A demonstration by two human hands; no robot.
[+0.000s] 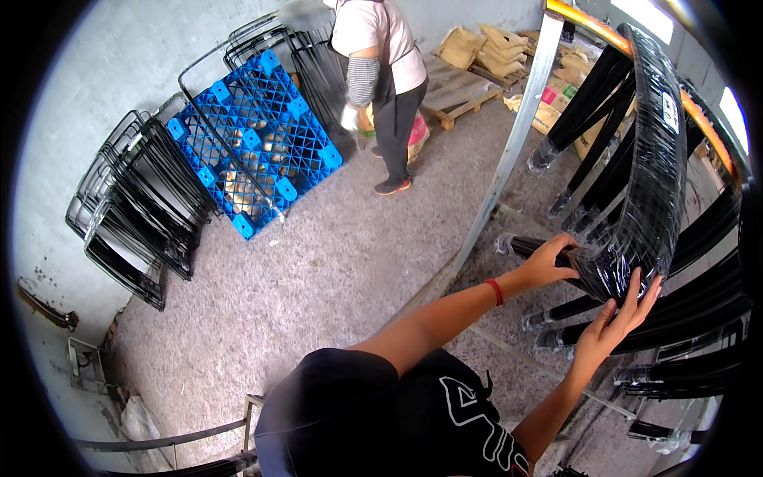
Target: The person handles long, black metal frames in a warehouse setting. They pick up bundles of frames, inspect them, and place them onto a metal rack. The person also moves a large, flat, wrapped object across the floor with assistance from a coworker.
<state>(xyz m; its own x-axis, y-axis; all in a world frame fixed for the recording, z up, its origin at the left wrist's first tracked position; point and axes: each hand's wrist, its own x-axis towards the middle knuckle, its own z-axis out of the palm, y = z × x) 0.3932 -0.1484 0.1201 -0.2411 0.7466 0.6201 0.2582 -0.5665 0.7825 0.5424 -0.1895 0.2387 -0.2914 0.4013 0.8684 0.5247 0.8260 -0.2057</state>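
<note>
A long bundle of thin black strips [656,159], wrapped in clear plastic film, hangs over an orange rail [592,25] on the right and carries a white label near its top. My left hand [548,261], with a red cord at the wrist, grips the bundle's lower left side, thumb on top and fingers curled around the edge. On the lower right of the same bundle lies my right hand [616,326], its fingers stretched out and apart against the film. The fingertips of my left hand are partly hidden behind the bundle.
More black bundles [592,95] with wrapped ends hang along the rack, whose grey metal post [513,143] stands beside me. Black wire frames [139,207] and a blue plastic pallet [254,143] lean at the left wall. A co-worker [385,87] stands near sacks [493,52] and a wooden pallet [457,91].
</note>
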